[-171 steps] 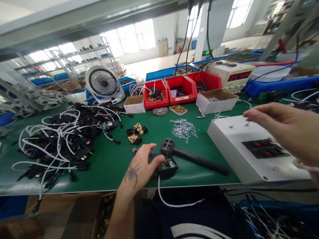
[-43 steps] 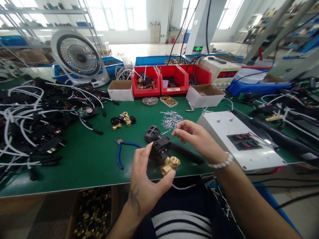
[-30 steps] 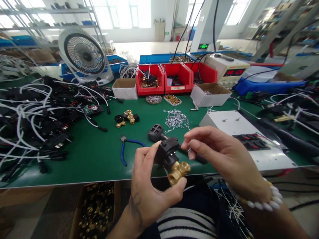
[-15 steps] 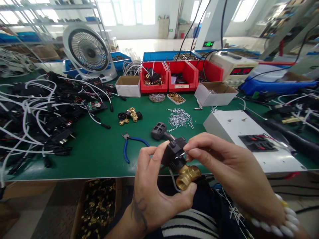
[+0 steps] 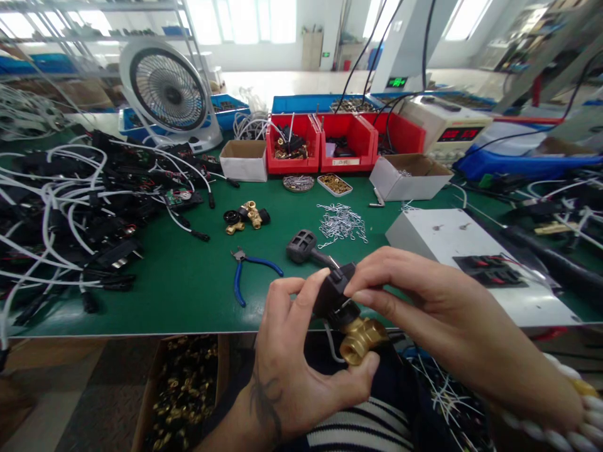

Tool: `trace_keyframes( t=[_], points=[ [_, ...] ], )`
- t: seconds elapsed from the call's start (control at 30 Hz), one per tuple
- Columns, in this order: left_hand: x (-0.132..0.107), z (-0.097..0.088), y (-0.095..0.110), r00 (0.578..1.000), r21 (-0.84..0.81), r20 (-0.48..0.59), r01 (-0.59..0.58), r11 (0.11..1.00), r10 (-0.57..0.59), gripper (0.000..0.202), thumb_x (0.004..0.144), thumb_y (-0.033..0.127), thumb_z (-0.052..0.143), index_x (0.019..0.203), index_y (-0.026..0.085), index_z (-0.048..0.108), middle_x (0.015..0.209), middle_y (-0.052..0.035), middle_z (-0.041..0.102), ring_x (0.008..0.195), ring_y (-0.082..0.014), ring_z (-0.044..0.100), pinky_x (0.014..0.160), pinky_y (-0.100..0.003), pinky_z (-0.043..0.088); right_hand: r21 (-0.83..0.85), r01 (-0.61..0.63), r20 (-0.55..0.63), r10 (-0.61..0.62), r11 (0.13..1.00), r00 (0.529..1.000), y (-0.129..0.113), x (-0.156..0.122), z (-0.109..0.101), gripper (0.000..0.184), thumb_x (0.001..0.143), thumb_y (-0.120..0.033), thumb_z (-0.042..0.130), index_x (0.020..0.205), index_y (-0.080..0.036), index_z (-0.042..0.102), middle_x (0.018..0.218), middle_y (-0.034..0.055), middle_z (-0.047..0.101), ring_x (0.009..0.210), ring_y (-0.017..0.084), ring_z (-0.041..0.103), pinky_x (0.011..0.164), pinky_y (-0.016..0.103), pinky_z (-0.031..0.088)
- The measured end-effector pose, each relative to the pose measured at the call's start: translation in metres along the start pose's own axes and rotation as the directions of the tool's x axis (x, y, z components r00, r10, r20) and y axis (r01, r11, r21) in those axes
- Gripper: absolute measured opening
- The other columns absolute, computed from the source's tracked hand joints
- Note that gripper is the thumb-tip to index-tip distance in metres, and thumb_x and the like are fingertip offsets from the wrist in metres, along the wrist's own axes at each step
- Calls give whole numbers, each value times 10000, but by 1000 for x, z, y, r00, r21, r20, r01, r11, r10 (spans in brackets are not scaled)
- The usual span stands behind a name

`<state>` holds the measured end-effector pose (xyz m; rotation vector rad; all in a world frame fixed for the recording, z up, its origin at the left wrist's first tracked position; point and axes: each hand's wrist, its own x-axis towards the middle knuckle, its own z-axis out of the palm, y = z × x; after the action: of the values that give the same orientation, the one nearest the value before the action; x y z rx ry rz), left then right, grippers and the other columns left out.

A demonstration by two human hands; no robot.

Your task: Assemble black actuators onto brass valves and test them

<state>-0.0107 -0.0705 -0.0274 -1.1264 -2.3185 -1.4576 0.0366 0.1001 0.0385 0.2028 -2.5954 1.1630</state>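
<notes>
My left hand (image 5: 294,355) is closed around a brass valve (image 5: 362,340) with a black actuator housing (image 5: 330,292) on top, tilted above the table's front edge. Its thumb presses the brass body and its fingers hold the housing's left side. The fingertips of my right hand (image 5: 424,304) are pinched together against the housing's right side; whatever is between them is hidden. A bit of shiny metal shows under the housing by the black collar. Just beyond lies a grey-headed tool (image 5: 302,246), its shaft partly behind the housing. Silver wire clips (image 5: 343,223) lie in a loose pile farther back.
Blue-handled cutters (image 5: 240,276) and several brass fittings (image 5: 245,216) lie to the left, beside heaped black cabled parts (image 5: 70,220). Red bins (image 5: 348,150), small cartons and a fan (image 5: 169,94) stand behind. A white switch box (image 5: 471,251) occupies the right.
The valve and both hands have shifted slightly right. My right fingertips have moved further over the housing, covering the small silver piece seen at them before.
</notes>
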Motion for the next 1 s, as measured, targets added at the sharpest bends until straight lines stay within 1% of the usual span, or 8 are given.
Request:
trace_keyframes(
  t=[0.13,0.3,0.4,0.5,0.6,0.7,0.8,1.0],
  points=[
    [-1,2,-5,1000,-16,10,17,1000,-17,742,700,322,749,1366,170,460,1106,-54,506,990,-182,543,877,-317,536,3,55,5,-55,998,998,5,0,5,117,923,-119,611,849,-184,673,849,-5,667,798,103,634,723,174,485],
    [-5,7,-20,998,-63,46,49,997,-46,747,692,318,760,1362,168,468,1106,-57,508,992,-190,547,876,-329,540,86,-54,36,51,995,998,17,0,14,133,919,-132,605,823,-186,678,826,-7,671,769,110,639,712,193,499],
    [-7,11,-30,989,-153,92,125,980,-112,736,704,320,764,1371,249,460,1131,-34,491,1048,-190,548,902,-318,540,67,-82,15,81,994,997,29,1,17,127,919,-211,617,1021,-207,693,867,3,675,791,138,648,727,232,523],
    [-9,17,-40,981,-192,73,192,963,-181,736,711,321,771,1375,304,454,1159,-20,475,1092,-192,538,914,-308,537,-174,-187,-112,169,967,979,55,-2,24,415,904,-315,619,1288,-163,590,963,74,665,861,223,651,779,354,554],
    [-11,25,-50,980,-217,25,198,956,-197,727,718,313,761,1376,271,456,1160,-31,466,1071,-184,544,882,-290,544,-444,-224,-68,217,868,974,85,-12,37,377,878,-305,589,1188,-98,643,978,157,666,912,327,645,811,487,543],
    [-13,31,-57,979,-246,-11,195,949,-204,719,722,308,746,1376,230,458,1153,-44,460,1051,-179,547,863,-282,547,-469,-211,-31,223,857,974,99,-22,41,297,907,-274,495,1080,-111,673,941,161,673,827,315,662,761,478,549],
    [-14,32,-60,978,-263,-11,200,944,-210,713,726,314,736,1376,211,460,1148,-52,457,1046,-183,546,860,-291,546,-420,-237,-106,212,876,971,84,-28,24,318,966,-340,444,1126,-137,628,910,116,670,760,243,662,665,365,552],
    [-14,31,-60,985,-214,-12,163,963,-170,726,721,332,737,1380,199,463,1134,-61,459,1043,-207,524,896,-355,522,96,-325,-262,339,941,904,23,-40,-20,350,1018,-515,375,951,-252,595,513,-64,410,376,104,378,337,204,329]
  ],
)
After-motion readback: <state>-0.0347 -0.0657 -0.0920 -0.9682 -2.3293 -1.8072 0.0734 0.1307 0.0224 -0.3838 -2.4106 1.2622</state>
